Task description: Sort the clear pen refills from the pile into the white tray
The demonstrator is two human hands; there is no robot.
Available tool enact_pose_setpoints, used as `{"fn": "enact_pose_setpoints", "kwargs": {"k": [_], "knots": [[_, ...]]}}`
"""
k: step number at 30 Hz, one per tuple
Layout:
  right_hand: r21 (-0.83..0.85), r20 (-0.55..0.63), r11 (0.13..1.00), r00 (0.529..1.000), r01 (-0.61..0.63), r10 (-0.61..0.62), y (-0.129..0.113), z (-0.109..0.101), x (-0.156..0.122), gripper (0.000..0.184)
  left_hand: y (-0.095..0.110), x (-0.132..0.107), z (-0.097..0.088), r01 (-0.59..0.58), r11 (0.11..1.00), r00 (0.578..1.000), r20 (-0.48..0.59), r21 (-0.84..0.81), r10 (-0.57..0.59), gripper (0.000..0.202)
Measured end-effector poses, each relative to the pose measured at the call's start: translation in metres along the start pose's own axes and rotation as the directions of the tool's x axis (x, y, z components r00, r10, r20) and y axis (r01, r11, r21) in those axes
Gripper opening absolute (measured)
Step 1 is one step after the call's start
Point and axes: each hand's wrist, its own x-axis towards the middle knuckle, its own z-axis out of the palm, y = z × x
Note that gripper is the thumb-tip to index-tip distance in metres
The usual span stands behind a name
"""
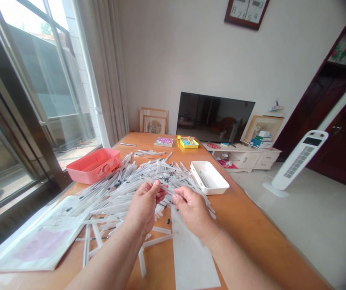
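A big heap of clear plastic pen tubes covers the middle of the wooden table. My left hand is closed in a pinch on one clear tube above the heap. My right hand is closed too, its fingertips pinching the other end of the same tube. A small black piece lies on the table just below my hands.
A pink tray stands left of the heap, a white tray to its right. Paper sheets lie at the near left, a white sheet under my right wrist. Beyond: books, a yellow box, a television, a fan.
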Motion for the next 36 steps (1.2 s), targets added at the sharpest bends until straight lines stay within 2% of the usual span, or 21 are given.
{"fn": "enact_pose_setpoints", "kwargs": {"k": [6, 16, 23, 26, 29, 33, 36], "knots": [[-0.009, 0.003, 1.0, 1.0, -0.009, 0.009, 0.001, -0.002, 0.0, 0.02, 0.003, 0.0, 0.0, -0.007, 0.999, 1.0, 0.0, 0.046, 0.007, 0.036], [-0.138, 0.026, 0.99, 0.999, 0.037, -0.034, 0.006, -0.008, 0.0, 0.017, -0.002, 0.003, -0.002, 0.008, 0.995, 0.999, 0.037, 0.102, -0.012, 0.033], [-0.269, -0.048, 0.961, 0.995, 0.067, -0.083, 0.014, -0.02, 0.008, 0.014, -0.003, 0.002, -0.003, 0.04, 0.989, 0.997, 0.057, 0.143, -0.049, 0.039], [-0.33, -0.183, 0.943, 0.983, -0.037, -0.025, 0.023, -0.038, 0.017, 0.019, -0.002, 0.001, -0.002, 0.047, 0.985, 0.999, 0.013, 0.164, -0.05, 0.051], [-0.414, -0.364, 0.878, 0.928, -0.241, 0.083, 0.037, -0.063, 0.026, 0.023, 0.0, 0.001, -0.003, 0.037, 0.984, 0.999, -0.013, 0.177, -0.035, 0.054], [-0.508, -0.474, 0.7, 0.842, -0.502, 0.259, 0.051, -0.089, 0.034, 0.025, 0.001, 0.003, -0.005, 0.034, 0.977, 0.999, -0.02, 0.208, -0.031, 0.051], [-0.563, -0.481, 0.569, 0.798, -0.599, 0.364, 0.054, -0.098, 0.038, 0.024, 0.0, 0.004, -0.005, 0.033, 0.974, 0.999, -0.01, 0.226, -0.031, 0.047]]}}
